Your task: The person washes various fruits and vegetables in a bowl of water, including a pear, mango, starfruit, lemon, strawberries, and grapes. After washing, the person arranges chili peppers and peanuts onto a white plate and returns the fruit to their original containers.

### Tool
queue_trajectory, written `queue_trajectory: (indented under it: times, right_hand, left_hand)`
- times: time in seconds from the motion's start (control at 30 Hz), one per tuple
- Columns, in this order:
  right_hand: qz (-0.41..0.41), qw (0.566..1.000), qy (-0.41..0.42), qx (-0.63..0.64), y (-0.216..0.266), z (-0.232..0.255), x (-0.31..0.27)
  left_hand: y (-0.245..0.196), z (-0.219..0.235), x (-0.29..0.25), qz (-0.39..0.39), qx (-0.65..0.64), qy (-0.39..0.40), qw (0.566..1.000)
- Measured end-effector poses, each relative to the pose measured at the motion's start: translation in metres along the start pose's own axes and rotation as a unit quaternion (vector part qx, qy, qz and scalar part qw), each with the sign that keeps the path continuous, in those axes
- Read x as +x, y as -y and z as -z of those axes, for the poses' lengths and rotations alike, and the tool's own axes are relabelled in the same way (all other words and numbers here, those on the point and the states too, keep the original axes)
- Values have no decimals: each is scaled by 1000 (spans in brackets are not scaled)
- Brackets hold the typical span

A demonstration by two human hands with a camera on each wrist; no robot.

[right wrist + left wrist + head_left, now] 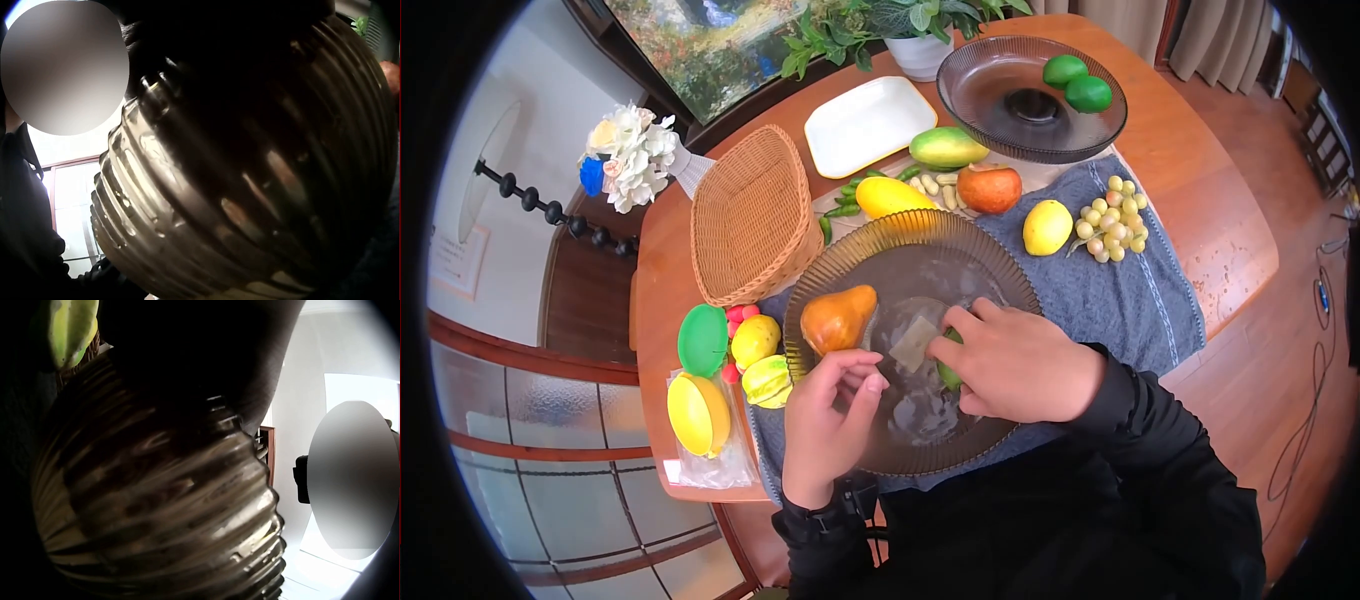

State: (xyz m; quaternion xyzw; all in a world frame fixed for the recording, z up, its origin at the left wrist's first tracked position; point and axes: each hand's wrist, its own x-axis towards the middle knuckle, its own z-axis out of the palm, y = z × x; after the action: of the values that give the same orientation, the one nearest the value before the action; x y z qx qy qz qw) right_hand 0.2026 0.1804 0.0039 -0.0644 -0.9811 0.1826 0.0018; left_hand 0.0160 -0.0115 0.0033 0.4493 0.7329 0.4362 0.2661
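Observation:
In the head view a ribbed amber bowl (870, 452) holds water, and an orange-brown pear (838, 318) lies at its left side. My right hand (1025, 365) grips a green item (949, 372) over the bowl, mostly covered by the fingers. A pale, squarish, translucent patch (913, 343) shows beside it. My left hand (832, 425) is over the bowl's near left rim with fingers loosely bent, holding nothing visible. Both wrist views show the ribbed bowl wall (181, 512), (206, 206) close up, with the hands dark above it.
Left are a wicker basket (745, 225), green dish (703, 340), yellow dish (698, 415) and striped yellow fruit (768, 382). Behind the bowl lie a yellow mango (895, 198), white tray (868, 125) and lemon (1048, 228). Grapes (1112, 220) rest on a blue towel (1090, 310); a footed bowl (1000, 105) holds limes.

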Motion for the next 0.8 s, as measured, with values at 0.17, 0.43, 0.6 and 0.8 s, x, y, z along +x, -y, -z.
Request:
queue_trajectory:
  times: [0.17,0.43,0.6,0.8]
  right_hand:
    - [-18,1000,14,11,3,0,0]
    - [-13,999,17,46,5,5,3]
    - [-17,997,8,79,3,2,4]
    - [-26,997,19,64,2,3,2]
  left_hand:
    - [7,-1,2,-20,12,-18,1000]
    - [3,-1,2,-7,9,-21,1000]
    - [5,-2,2,-7,37,-17,999]
    - [5,-2,1,2,23,-29,999]
